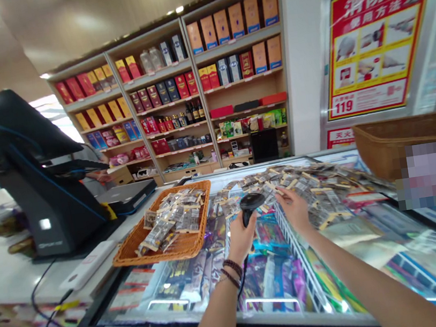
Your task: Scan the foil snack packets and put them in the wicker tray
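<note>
My left hand (241,236), with a beaded bracelet at the wrist, is closed around the handle of a black barcode scanner (252,200). The scanner's head is tilted up over the glass top, and its cable hangs down past my wrist. To the right, my right hand (294,208) pinches a small clear packet (272,190) with a pale edge at the near side of a spread of similar packets (324,200). On the left, an orange wicker basket (201,241) holds several more of these packets. Coloured ice-cream wrappers (272,275) show through the glass below my hands.
A black checkout terminal (49,187) and a flat scale (131,196) stand at the left. A brown basket (375,155) sits at the right edge. Behind are shelves (200,93) of boxes, and part of another person (97,172) shows beyond the terminal.
</note>
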Tool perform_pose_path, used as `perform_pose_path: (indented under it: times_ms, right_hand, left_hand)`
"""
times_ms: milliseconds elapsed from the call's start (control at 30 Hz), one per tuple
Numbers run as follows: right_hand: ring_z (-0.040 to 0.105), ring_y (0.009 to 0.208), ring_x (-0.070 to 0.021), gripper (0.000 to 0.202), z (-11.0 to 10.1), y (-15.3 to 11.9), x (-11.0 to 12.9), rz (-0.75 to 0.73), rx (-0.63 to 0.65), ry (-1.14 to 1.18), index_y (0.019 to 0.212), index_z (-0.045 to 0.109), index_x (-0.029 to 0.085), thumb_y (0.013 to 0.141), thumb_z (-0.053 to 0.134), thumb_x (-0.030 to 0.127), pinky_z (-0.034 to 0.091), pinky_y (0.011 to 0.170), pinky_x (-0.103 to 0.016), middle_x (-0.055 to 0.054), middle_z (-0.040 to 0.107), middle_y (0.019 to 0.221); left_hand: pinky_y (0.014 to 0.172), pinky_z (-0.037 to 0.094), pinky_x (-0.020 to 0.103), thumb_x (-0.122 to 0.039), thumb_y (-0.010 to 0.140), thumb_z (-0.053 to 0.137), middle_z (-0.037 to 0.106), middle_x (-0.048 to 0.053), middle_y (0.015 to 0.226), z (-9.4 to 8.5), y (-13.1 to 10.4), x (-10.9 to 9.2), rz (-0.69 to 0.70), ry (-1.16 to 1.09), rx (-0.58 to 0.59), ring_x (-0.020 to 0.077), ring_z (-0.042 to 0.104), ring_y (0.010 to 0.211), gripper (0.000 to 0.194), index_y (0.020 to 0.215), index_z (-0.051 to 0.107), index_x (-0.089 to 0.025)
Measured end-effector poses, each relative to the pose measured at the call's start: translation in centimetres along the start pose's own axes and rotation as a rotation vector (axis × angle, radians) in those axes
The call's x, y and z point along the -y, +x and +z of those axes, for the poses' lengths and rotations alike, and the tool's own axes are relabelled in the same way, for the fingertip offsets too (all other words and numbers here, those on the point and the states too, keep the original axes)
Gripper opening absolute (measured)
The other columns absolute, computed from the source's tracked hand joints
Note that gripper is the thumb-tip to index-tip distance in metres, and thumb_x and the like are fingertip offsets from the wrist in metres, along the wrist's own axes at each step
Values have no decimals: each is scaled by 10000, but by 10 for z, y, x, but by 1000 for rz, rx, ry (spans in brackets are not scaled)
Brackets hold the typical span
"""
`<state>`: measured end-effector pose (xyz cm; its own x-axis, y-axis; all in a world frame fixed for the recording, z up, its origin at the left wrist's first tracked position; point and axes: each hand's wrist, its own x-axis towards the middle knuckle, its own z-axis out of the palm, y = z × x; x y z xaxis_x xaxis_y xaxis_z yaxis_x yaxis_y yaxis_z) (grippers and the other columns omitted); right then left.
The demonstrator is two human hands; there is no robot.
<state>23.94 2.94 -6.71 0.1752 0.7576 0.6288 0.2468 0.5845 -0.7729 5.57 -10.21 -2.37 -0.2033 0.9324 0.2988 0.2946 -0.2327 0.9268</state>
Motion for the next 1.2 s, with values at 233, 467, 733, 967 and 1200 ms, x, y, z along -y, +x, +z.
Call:
perform_pose_path:
  times_ms: [233,467,733,967,1200]
  right_hand:
    - [729,890,-261,578,1,-5,4,-217,-21,-150,1268,809,227,1047,479,646,595,905,-435,-130,776,1114]
    - [711,895,-266,545,2,-5,3,-244,-37,-151,1288,807,230,1058,484,604,592,903,-437,-130,755,1088]
    - [716,882,-266,535,2,-5,7,-218,-26,-131,1268,805,226,1045,493,598,596,888,-445,-133,758,1102]
    - [780,852,-304,605,2,-2,-3,41,-60,17,1143,798,181,895,614,702,638,828,-467,-167,823,1056]
    - [814,781,-317,461,31,11,-20,407,-220,304,953,790,204,710,793,596,683,765,-443,-111,818,840]
  left_hand:
    - [518,409,267,-800,848,560,557,-20,523,-1,-4,-7,54,56,1,158,577,468,570,770,538,-236]
    - [517,416,262,-771,871,560,552,-20,516,-1,-5,-4,87,45,-24,157,568,461,545,781,543,-234]
    - [503,410,257,-778,864,576,551,-27,505,-1,-7,-6,90,14,-20,150,550,446,550,784,547,-235]
    - [534,419,261,-744,877,579,555,-29,521,-6,-7,-8,90,-4,-79,141,545,462,519,788,545,-234]
    - [529,419,262,-713,897,581,550,-27,569,-50,1,-29,102,39,-222,148,563,492,492,816,542,-230]
